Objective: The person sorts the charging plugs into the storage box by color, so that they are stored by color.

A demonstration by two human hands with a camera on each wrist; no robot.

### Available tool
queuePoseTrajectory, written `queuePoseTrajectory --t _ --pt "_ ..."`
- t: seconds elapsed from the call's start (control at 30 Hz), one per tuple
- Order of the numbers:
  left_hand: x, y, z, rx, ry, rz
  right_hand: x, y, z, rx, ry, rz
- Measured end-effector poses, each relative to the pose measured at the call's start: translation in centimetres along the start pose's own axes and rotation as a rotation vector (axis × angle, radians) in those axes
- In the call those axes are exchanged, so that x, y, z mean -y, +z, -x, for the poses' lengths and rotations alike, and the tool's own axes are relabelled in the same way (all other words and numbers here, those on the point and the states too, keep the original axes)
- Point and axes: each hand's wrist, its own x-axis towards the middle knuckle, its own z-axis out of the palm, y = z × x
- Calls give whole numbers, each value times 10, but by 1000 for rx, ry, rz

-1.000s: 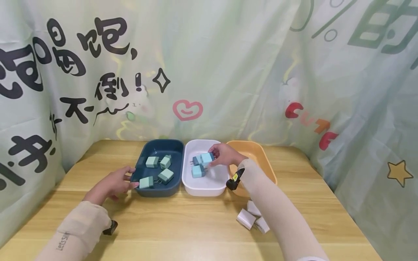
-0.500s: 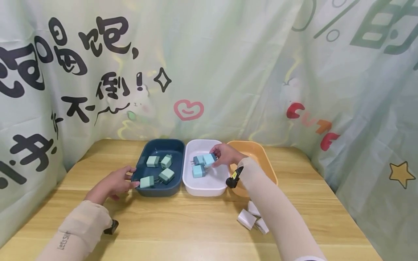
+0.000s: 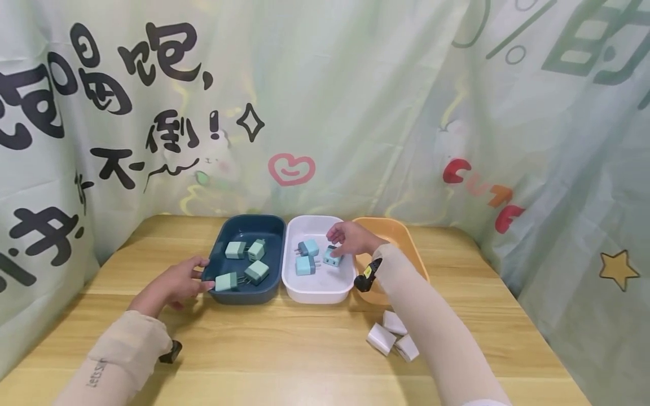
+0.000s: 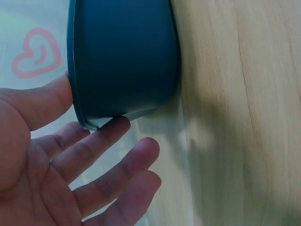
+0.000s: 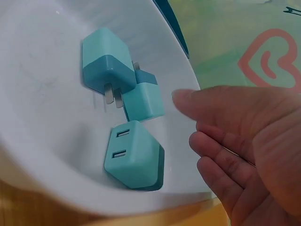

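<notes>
My right hand (image 3: 354, 239) hovers over the white bin (image 3: 320, 296), its fingers apart from the charger (image 3: 332, 256) that shows two USB ports in the right wrist view. Beside that charger lie two more light-blue and dark-blue wall chargers, one charger (image 5: 109, 61) with its prongs showing and another charger (image 5: 143, 101) partly behind it. At the dark blue bin (image 3: 246, 297), my left hand (image 3: 178, 283) touches the rim with thumb and fingertips, its fingers loosely spread. Several pale green chargers (image 3: 227, 282) sit inside this bin.
A yellow-orange bin (image 3: 406, 242) stands right of the white one, partly hidden by my right arm. In front of it, several white chargers (image 3: 381, 339) lie on the wooden table (image 3: 284, 355). A printed curtain (image 3: 365, 113) hangs behind.
The charger my right hand was holding now lies on the right side of the white bin, ports visible, and the fingers have let go. My left hand has kept its place.
</notes>
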Motion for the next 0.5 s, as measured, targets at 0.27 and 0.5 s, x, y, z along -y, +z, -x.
queuePoseTrajectory --t 0.27,0.5 --pt "-1 -2 -1 9 -4 -13 2 -7 25 -24 -69 -1" --pt "-1 -2 0 19 -13 -27 -13 -11 61 -74 -152 -20"
